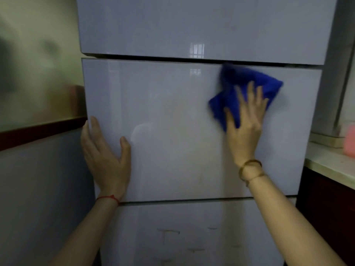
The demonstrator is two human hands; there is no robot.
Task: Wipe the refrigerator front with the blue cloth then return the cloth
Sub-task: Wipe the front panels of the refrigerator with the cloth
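Note:
A glossy pale grey refrigerator (172, 116) fills the view, with an upper door, a middle door and a lower door. My right hand (245, 120) presses a crumpled blue cloth (230, 87) flat against the upper right of the middle door, fingers spread over it. The cloth is blurred. My left hand (105, 150) rests on the middle door's left edge, fingers wrapped around the side and thumb on the front, holding nothing loose.
A pale countertop (330, 166) with dark cabinets below stands right of the refrigerator, with a pink object (349, 141) on it. A wall with a dark red band (38, 131) lies to the left.

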